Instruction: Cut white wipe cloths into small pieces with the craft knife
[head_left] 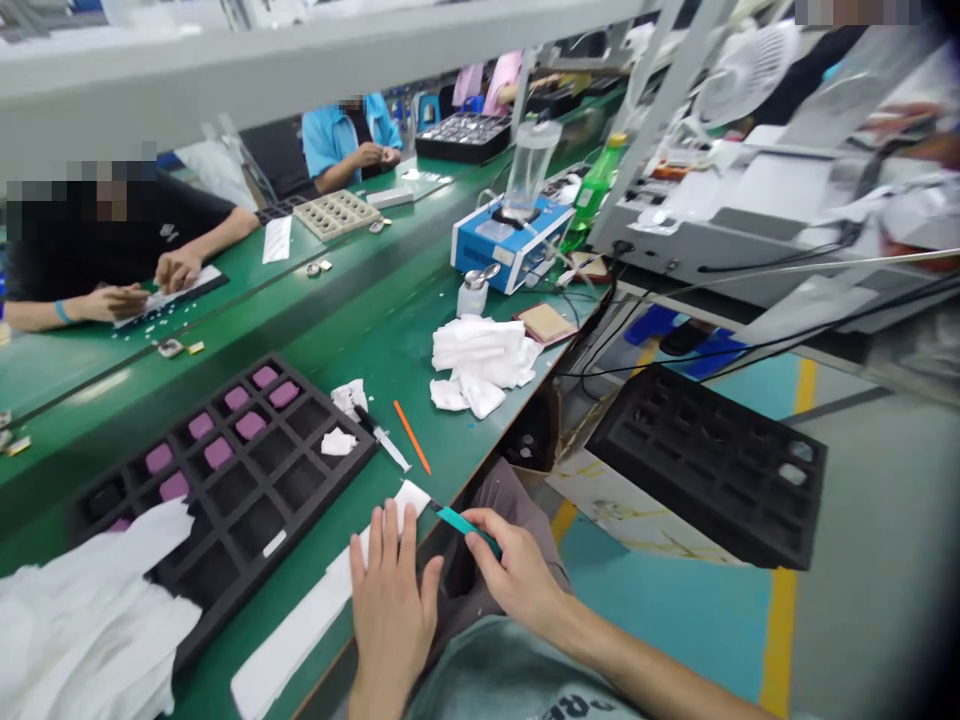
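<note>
My left hand (391, 590) lies flat, fingers stretched out, on a long folded strip of white paper or cloth (296, 635) along the bench's near edge. In my right hand (523, 572) is a slim teal-handled tool (459, 524), pinched between thumb and fingers. Its thin dark tip reaches the far end of the strip; I cannot tell what kind of tool it is. Just beyond lie a syringe (391, 449) and an orange stick (412, 437). To the left sits a black compartment tray (251, 520) with several purple pieces (251, 426) in its cells.
Crumpled white wipes (484, 355) lie ahead, near a small pump bottle (472, 296) and a blue machine (499, 240). More white cloth (90, 620) covers the tray's near corner. Another black tray (705, 460) stands low at right. Two co-workers sit across the green bench (337, 340).
</note>
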